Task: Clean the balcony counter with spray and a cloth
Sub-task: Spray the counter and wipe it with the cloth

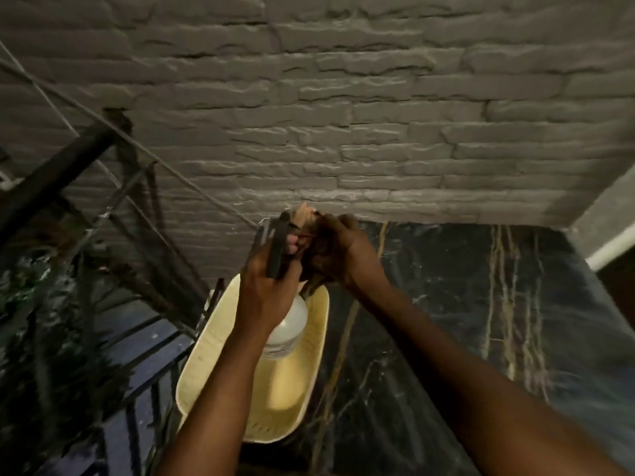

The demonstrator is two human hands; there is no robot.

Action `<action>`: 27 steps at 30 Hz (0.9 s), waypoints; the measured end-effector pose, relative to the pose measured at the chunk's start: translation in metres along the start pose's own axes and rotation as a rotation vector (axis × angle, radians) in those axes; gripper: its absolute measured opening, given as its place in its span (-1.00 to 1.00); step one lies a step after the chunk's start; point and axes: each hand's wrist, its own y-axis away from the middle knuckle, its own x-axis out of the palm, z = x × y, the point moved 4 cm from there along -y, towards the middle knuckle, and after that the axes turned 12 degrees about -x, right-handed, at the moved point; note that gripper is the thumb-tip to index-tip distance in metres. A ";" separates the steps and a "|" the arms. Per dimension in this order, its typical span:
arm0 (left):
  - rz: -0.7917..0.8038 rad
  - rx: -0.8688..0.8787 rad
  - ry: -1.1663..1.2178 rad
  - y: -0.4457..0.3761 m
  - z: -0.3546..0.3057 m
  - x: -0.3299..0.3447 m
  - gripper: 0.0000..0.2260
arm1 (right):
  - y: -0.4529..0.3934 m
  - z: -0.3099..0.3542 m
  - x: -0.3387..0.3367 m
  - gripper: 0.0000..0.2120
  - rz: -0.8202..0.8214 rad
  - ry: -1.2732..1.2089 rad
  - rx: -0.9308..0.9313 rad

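Head view: left grip (264, 286) wrapped round neck of spray bottle (287, 324), fingers on dark trigger head (278, 245). Bottle raised above cream basket (213, 355), nozzle toward cloth. Right grip (338, 255) bunched round brown cloth (304, 218), held just beside nozzle, above far edge of bench (446, 321). Bench dark marble with pale veins; basket sits on its left end. Grey brick wall (343, 115) behind. Dark metal railing (137, 338) at left.

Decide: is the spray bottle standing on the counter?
No, the left hand holds the spray bottle in the air above the cream basin.
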 end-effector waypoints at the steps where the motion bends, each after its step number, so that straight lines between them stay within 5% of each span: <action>1: 0.037 0.001 -0.009 0.003 -0.010 0.008 -0.85 | 0.002 -0.008 -0.011 -0.70 -0.036 0.012 0.020; 4: 0.197 -0.008 -0.072 0.017 -0.035 0.056 -0.86 | 0.024 -0.039 -0.068 -0.63 -0.071 -0.030 0.178; 9: 0.359 -0.144 -0.016 0.055 -0.060 0.146 -0.81 | 0.082 -0.080 -0.150 -0.37 -0.027 0.274 0.190; 13: 0.383 -0.247 0.009 0.093 -0.063 0.215 -0.71 | 0.121 -0.124 -0.207 -0.35 0.008 0.296 0.264; 21: 0.494 -0.289 -0.153 0.126 -0.078 0.359 -0.82 | 0.179 -0.222 -0.307 -0.57 -0.005 0.269 0.400; 27: 0.532 -0.238 -0.217 0.092 -0.097 0.425 -0.75 | 0.184 -0.287 -0.332 -0.46 0.106 0.372 0.374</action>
